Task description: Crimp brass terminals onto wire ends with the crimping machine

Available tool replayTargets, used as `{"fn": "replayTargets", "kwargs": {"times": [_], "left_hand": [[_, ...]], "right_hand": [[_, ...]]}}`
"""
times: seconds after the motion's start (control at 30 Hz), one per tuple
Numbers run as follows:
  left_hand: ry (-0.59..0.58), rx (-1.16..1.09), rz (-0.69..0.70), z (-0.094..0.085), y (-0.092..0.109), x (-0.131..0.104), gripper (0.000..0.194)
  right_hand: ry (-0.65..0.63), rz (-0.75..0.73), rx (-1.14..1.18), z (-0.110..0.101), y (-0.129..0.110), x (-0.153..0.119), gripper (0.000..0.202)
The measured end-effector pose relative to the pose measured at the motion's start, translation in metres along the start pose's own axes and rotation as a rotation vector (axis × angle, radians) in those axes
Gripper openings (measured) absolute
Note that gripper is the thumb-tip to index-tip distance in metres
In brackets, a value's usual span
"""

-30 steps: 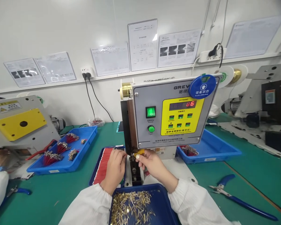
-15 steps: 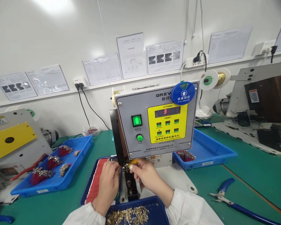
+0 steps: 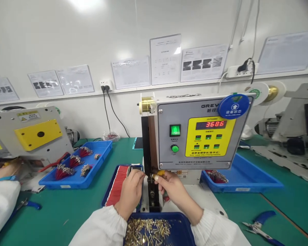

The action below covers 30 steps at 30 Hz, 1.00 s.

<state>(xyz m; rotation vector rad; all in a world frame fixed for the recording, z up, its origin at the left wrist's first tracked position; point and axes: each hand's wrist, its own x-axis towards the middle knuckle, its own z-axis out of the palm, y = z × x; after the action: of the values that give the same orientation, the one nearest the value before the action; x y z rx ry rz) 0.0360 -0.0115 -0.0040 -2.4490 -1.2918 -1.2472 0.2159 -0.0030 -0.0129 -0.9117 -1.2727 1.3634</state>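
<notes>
My left hand (image 3: 131,191) is at the left side of the crimping machine's die area (image 3: 151,181), thumb and fingertips pinched together; what they hold is too small to make out. From the right, my right hand (image 3: 176,189) reaches to the same spot, also in a pinch, its held item hidden. A yellow piece (image 3: 160,173) shows just above its thumb. The crimping machine (image 3: 174,106) rises over both hands, its red display lit. Below them lies a dark blue tray (image 3: 181,227) of loose gold-coloured metal terminals (image 3: 149,229).
Red wires (image 3: 118,186) lie in a tray left of my hand. Blue trays (image 3: 47,182) (image 3: 267,184) with wire bundles stand on both sides. Blue-handled cutters (image 3: 259,227) lie at right. A co-worker's hand (image 3: 9,171) works at another machine (image 3: 28,130) at far left.
The camera view has turned left, so the machine appears further right and a co-worker's arm shows. The display reads 3686 instead of a lone 3. Both hands stay pinched at the die.
</notes>
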Motion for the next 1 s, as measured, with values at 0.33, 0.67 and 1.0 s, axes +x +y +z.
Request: {"fn": "replayTargets", "kwargs": {"times": [0.33, 0.67, 1.0], "left_hand": [[0.001, -0.031, -0.001, -0.0035, 0.0036, -0.0012, 0.018], [-0.019, -0.027, 0.021, -0.0017, -0.0020, -0.0053, 0.026], [-0.030, -0.019, 0.021, -0.0016, -0.0028, -0.0041, 0.026]], "right_hand": [[-0.010, -0.016, -0.030, -0.0014, -0.0018, -0.0040, 0.042], [-0.004, -0.019, -0.006, -0.0017, 0.0033, -0.0024, 0.048], [0.019, -0.019, 0.004, -0.0002, 0.0020, -0.0046, 0.051]]}}
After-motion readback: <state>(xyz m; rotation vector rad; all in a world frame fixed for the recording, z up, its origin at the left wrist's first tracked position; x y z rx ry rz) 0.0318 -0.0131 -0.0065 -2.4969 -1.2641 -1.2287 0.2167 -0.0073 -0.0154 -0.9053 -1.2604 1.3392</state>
